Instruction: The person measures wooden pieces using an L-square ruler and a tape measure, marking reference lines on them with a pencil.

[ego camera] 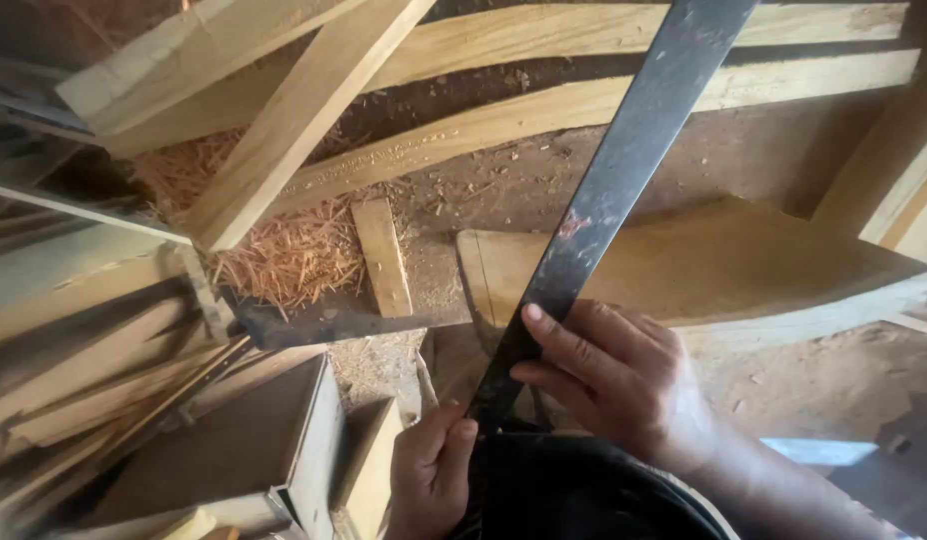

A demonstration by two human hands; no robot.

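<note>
We gripped the long dark flat metal blade running from lower centre to upper right, left hand curled round its base, right hand fingers pressed flat, steadying it over the pale wooden slab

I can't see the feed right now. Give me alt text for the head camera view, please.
Two bare hands hold a long, flat dark metal blade that slants up to the top right: the left hand grips its lower end, and the right hand lays its fingers on the flat. Below lie a sawn wooden slab, pale planks, wood shavings and an open wooden box.
</note>
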